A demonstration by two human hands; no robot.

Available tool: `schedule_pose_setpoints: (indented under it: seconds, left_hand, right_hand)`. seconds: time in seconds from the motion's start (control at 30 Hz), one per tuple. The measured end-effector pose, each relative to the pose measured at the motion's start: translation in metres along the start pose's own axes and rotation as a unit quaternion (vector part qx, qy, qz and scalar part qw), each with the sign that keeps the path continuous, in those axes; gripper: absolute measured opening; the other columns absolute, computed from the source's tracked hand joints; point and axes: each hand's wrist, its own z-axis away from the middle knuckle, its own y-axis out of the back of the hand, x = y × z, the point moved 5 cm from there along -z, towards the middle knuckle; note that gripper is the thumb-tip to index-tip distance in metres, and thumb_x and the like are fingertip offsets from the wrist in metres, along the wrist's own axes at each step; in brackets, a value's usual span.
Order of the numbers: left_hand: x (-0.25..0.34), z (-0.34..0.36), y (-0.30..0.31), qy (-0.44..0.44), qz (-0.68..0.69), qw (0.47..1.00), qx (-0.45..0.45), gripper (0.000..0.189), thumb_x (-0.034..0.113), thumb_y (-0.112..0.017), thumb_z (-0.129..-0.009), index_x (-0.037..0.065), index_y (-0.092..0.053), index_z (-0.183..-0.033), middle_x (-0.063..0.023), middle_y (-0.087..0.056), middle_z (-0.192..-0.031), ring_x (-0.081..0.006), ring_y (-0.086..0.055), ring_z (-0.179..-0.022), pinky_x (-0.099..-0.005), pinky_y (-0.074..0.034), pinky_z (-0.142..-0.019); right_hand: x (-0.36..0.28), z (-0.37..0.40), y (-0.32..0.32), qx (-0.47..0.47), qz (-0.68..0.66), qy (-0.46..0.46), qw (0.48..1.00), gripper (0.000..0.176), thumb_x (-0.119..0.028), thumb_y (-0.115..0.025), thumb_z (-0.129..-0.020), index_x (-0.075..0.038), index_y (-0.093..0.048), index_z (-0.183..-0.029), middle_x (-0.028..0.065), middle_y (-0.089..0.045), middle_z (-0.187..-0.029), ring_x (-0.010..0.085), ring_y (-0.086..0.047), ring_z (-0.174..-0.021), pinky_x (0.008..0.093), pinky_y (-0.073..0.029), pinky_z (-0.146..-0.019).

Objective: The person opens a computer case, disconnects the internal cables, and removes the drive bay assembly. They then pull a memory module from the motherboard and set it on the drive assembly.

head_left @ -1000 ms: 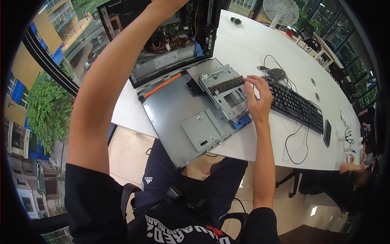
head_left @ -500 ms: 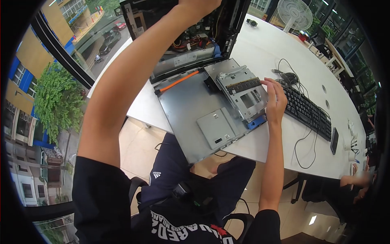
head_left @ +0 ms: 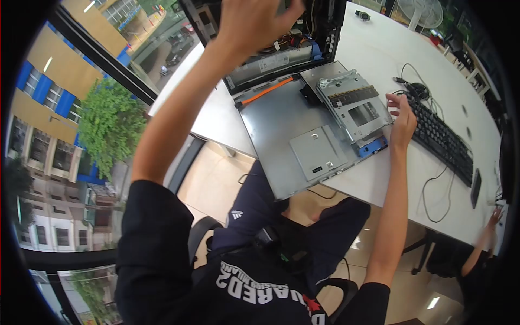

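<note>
An opened desktop computer case [head_left: 273, 64] stands at the top of the view, its wiring and boards partly hidden by my left arm. My left hand [head_left: 257, 27] is raised in front of it, thumb stretched away from the other fingers, with nothing visible in it; the top edge cuts some fingers off. My right hand [head_left: 402, 120] hovers beside the metal drive bracket [head_left: 355, 116], fingers loosely bent and apart, holding nothing. A memory module [head_left: 353, 96] lies across that bracket. Under it is the metal side panel [head_left: 273, 127], with an orange cable [head_left: 268, 92] along its upper edge.
A black keyboard [head_left: 447, 142] and a coiled-cable mouse [head_left: 416, 91] lie right of my right hand. Farther along the white table [head_left: 374, 49] are a phone [head_left: 476, 188], a watch [head_left: 363, 15] and a fan [head_left: 421, 12]. Another person's arm [head_left: 479, 246] shows at lower right.
My left hand has come down and nearer, away from the case's upper part. My right hand has drawn off the bracket's edge. The whole view has shifted.
</note>
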Motion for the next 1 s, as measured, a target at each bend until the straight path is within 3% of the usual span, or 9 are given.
schedule_pose_setpoints:
  seconds: [0.03, 0.2, 0.33, 0.47, 0.57, 0.8, 1.0]
  left_hand:
    - [0.010, 0.018, 0.011, 0.014, 0.020, 1.000, -0.003, 0.025, 0.018, -0.077, -0.087, 0.008, -0.072, -0.109, -0.0128, -0.071, -0.111, -0.0323, -0.066, -0.103, -0.0403, -0.050, -0.091]
    - [0.027, 0.095, 0.020, 0.105, 0.108, 0.968, -0.202, 0.021, 0.012, -0.076, -0.084, 0.005, -0.071, -0.103, -0.0119, -0.070, -0.108, -0.0312, -0.066, -0.101, -0.0388, -0.050, -0.088]
    - [0.032, 0.121, 0.035, 0.180, 0.120, 0.936, -0.278, 0.025, 0.011, -0.076, -0.087, 0.005, -0.073, -0.111, -0.0129, -0.070, -0.120, -0.0312, -0.065, -0.112, -0.0387, -0.049, -0.098]
    - [0.026, 0.100, 0.065, 0.102, -0.019, 0.980, -0.167, 0.028, 0.008, -0.080, -0.082, 0.008, -0.074, -0.109, -0.0122, -0.069, -0.124, -0.0310, -0.065, -0.114, -0.0417, -0.048, -0.100]
    - [0.009, 0.081, 0.069, 0.061, -0.085, 0.988, -0.111, 0.040, 0.014, -0.082, -0.081, 0.007, -0.069, -0.119, -0.0119, -0.065, -0.129, -0.0322, -0.061, -0.119, -0.0439, -0.043, -0.106]
    - [-0.015, 0.069, 0.015, 0.027, -0.175, 0.968, -0.179, 0.092, 0.030, -0.090, -0.071, -0.006, -0.047, -0.143, -0.0197, -0.050, -0.138, -0.0366, -0.048, -0.131, -0.0482, -0.034, -0.119]
    - [-0.021, 0.066, 0.005, 0.063, -0.224, 0.951, -0.202, 0.092, 0.031, -0.090, -0.072, -0.002, -0.046, -0.145, -0.0170, -0.052, -0.133, -0.0360, -0.049, -0.125, -0.0465, -0.037, -0.113]
  right_hand:
    - [0.000, 0.000, 0.001, 0.002, 0.001, 0.001, 1.000, 0.051, -0.035, -0.044, -0.107, 0.002, -0.078, -0.103, 0.0107, -0.077, -0.099, 0.0199, -0.066, -0.091, 0.0350, -0.049, -0.083]
    - [0.001, -0.003, -0.002, 0.013, -0.020, -0.019, 1.000, 0.051, -0.039, -0.047, -0.106, 0.001, -0.079, -0.098, 0.0072, -0.077, -0.094, 0.0174, -0.065, -0.086, 0.0322, -0.047, -0.077]
    - [0.004, -0.001, 0.001, 0.027, -0.056, -0.048, 0.997, 0.052, -0.039, -0.046, -0.106, 0.000, -0.079, -0.097, 0.0079, -0.077, -0.091, 0.0152, -0.065, -0.083, 0.0299, -0.046, -0.073]
    - [0.004, -0.001, 0.003, 0.034, -0.078, -0.069, 0.994, 0.051, -0.038, -0.047, -0.106, 0.000, -0.079, -0.096, 0.0070, -0.075, -0.085, 0.0134, -0.063, -0.078, 0.0285, -0.044, -0.069]
    - [0.005, 0.001, 0.002, 0.029, -0.082, -0.069, 0.994, 0.051, -0.038, -0.047, -0.106, 0.000, -0.079, -0.095, 0.0062, -0.074, -0.081, 0.0125, -0.061, -0.074, 0.0278, -0.042, -0.066]
    - [0.011, 0.002, 0.003, 0.015, -0.093, -0.093, 0.991, 0.056, -0.043, -0.043, -0.108, -0.001, -0.079, -0.095, 0.0041, -0.072, -0.079, 0.0105, -0.060, -0.072, 0.0249, -0.041, -0.061]
    - [0.004, 0.003, 0.005, 0.031, -0.112, -0.097, 0.988, 0.055, -0.041, -0.046, -0.107, 0.000, -0.079, -0.090, 0.0043, -0.070, -0.072, 0.0106, -0.059, -0.065, 0.0254, -0.042, -0.055]
